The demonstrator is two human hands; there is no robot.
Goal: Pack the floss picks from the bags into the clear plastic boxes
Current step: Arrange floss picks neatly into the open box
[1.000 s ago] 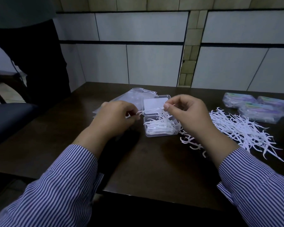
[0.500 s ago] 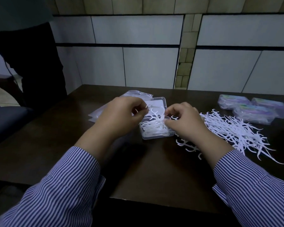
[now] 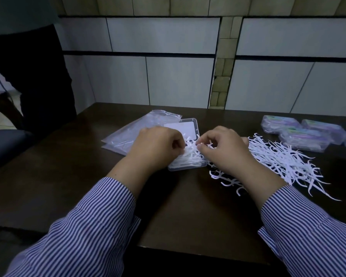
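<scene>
Floss picks (image 3: 190, 156) fill the open clear box (image 3: 188, 166) in the middle of the dark surface (image 3: 68, 176). The left hand (image 3: 156, 146) and right hand (image 3: 222, 148) each pinch picks over the box. A loose pile (image 3: 284, 156) lies to the right.

Dark wooden table (image 3: 180, 212); tiled wall (image 3: 168, 62) behind; dark chair seat (image 3: 4, 144) left.

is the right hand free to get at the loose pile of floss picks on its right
Probably yes. The loose pile of floss picks lies open on the table just beside the right hand, with nothing on top. The hand is pinching picks at the open box, so it must let go first.
</scene>
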